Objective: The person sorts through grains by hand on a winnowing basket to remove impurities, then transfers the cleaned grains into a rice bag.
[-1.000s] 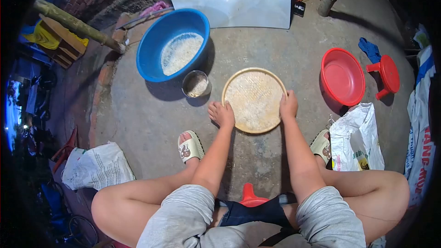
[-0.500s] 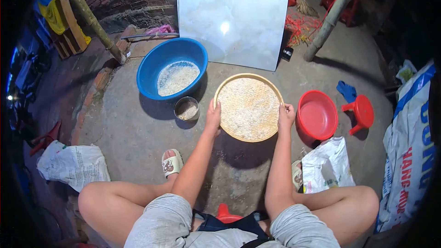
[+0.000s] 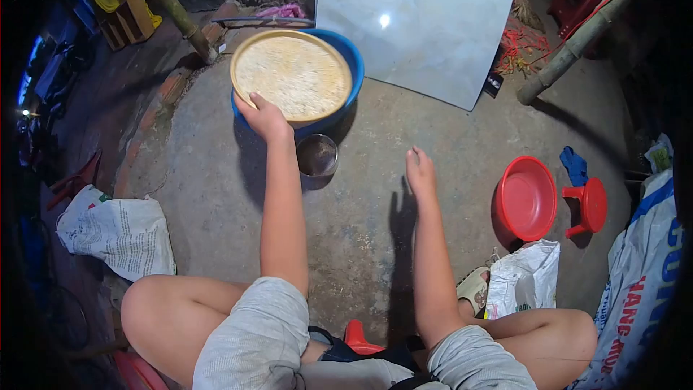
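My left hand (image 3: pixel 266 117) grips the near left edge of a shallow round tray (image 3: pixel 340 113) with a yellowish rim. Pale, husky grain (image 3: pixel 292 76) covers its inside. The tray overlaps the blue basin (image 3: pixel 354 58) and hides most of it, with only the far and right wall showing. Just below the tray, close to my left wrist, a small steel pot (image 3: pixel 317 157) stands on the floor. Away to the right, my right hand (image 3: pixel 419 171) is held over bare concrete with its fingers stretched out and holds nothing.
A red basin (image 3: pixel 527 198), a small red stool (image 3: pixel 593 205) and a blue glove-like item (image 3: pixel 574 166) are at the right. White sacks lie left (image 3: pixel 119 235) and right (image 3: pixel 525 274). Behind leans a large pale panel (image 3: pixel 426 22), beside a bamboo pole (image 3: pixel 574 43).
The tray has moved left and away from me, from the middle of the floor to over the blue basin. My right hand has let go of its rim. The view has shifted slightly.
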A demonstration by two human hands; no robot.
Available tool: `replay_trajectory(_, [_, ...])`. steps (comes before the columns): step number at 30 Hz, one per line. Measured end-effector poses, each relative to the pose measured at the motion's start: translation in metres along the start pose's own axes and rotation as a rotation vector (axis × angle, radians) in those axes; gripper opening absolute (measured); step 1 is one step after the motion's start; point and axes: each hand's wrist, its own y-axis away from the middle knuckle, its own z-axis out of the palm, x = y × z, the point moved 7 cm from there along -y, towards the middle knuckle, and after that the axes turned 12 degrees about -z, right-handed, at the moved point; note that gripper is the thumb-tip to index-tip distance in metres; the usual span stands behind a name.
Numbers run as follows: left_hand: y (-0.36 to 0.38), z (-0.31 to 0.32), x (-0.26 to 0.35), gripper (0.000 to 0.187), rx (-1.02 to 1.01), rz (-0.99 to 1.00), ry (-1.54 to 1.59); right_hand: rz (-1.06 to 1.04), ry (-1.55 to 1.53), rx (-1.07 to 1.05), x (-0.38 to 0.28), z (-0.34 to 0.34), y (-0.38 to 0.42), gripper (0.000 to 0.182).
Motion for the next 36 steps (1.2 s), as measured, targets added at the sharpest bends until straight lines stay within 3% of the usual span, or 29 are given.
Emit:
replay_trajectory(1, [-0.005, 0.001, 0.007, 0.037, 0.084, 0.227, -0.21, 0.012, -0.004, -0.012, 0.0, 0.008, 0.011, 0.047])
replay_trajectory(2, [-0.005, 0.002, 0.013, 0.04, 0.164, 0.456, -0.419, 0.171, 0.184, -0.151, 0.008, 0.022, 0.025, 0.05])
replay_trajectory(3, [0.006, 0.013, 0.019, 0.04, 0.164, 0.517, -0.572, 0.326, 0.374, -0.289, 0.018, 0.033, 0.041, 0.054])
replay_trajectory(4, [0.014, 0.021, 0.022, 0.041, 0.122, 0.522, -0.631, 0.33, 0.373, -0.299, 0.028, 0.045, 0.057, 0.054])
replay_trajectory(6, [0.012, 0.025, 0.017, 0.043, 0.078, 0.521, -0.696, 0.089, 0.665, -0.239, 0.035, 0.061, 0.077, 0.06])
replay_trajectory(8, [0.009, 0.03, 0.022, 0.049, 0.081, 0.747, -0.852, 0.086, 0.664, -0.223, 0.047, 0.068, 0.076, 0.059])
replay_trajectory(9, [0.006, 0.03, 0.023, 0.049, 0.077, 0.743, -0.862, 0.08, 0.663, -0.203, 0.048, 0.069, 0.077, 0.058])
replay_trajectory(15, [0.02, 0.037, 0.044, 0.058, 0.002, 1.141, -0.888, 0.043, 0.664, -0.162, 0.055, 0.072, 0.077, 0.06])
replay_trajectory(19, [0.039, 0.028, 0.069, 0.055, -0.001, 1.089, -0.796, 0.118, 0.602, -0.278, 0.056, 0.064, 0.074, 0.061])
replay_trajectory(21, [0.045, 0.015, 0.085, 0.049, 0.075, 0.969, -0.594, 0.159, 0.485, -0.422, 0.057, 0.062, 0.072, 0.065])
replay_trajectory(23, [0.053, 0.006, 0.099, 0.044, 0.113, 0.992, -0.518, 0.205, 0.35, -0.506, 0.063, 0.05, 0.066, 0.066])
replay_trajectory(25, [0.036, -0.02, 0.092, 0.039, 0.121, 0.569, -0.061, 0.26, 0.211, -0.569, 0.075, 0.033, 0.06, 0.067])
replay_trajectory(26, [0.041, -0.022, 0.093, 0.039, 0.089, 0.558, -0.052, 0.321, -0.233, -0.549, 0.079, 0.029, 0.062, 0.07])
replay_trajectory(27, [0.037, -0.019, 0.074, 0.037, -0.068, 0.271, 0.013, 0.366, -0.679, -0.501, 0.078, 0.022, 0.066, 0.073])
replay_trajectory(28, [0.041, -0.012, 0.048, 0.035, -0.224, -0.023, 0.067, 0.643, -1.033, -0.296, 0.077, 0.008, 0.076, 0.079])
replay_trajectory(29, [0.052, -0.007, 0.034, 0.035, -0.26, -0.043, 0.068, 0.649, -1.039, -0.253, 0.07, -0.01, 0.083, 0.079])
replay_trajectory(31, [0.081, 0.014, -0.041, 0.032, -0.536, -0.487, -0.196, 0.572, -1.429, -0.033, 0.057, -0.045, 0.087, 0.082])
replay_trajectory(32, [0.106, 0.019, -0.07, 0.03, -0.61, -0.557, -0.286, 0.568, -1.426, 0.002, 0.059, -0.057, 0.09, 0.082])
replay_trajectory(34, [0.156, 0.014, -0.14, 0.028, -0.727, -0.69, -0.454, 0.314, -1.777, 0.186, 0.058, -0.088, 0.088, 0.068])
replay_trajectory(35, [0.175, 0.003, -0.179, 0.028, -0.765, -0.757, -0.529, 0.308, -1.774, 0.208, 0.068, -0.094, 0.093, 0.068])
replay_trajectory(36, [0.187, -0.013, -0.212, 0.029, -0.761, -0.777, -0.522, 0.322, -1.355, 0.263, 0.091, -0.102, 0.097, 0.063])
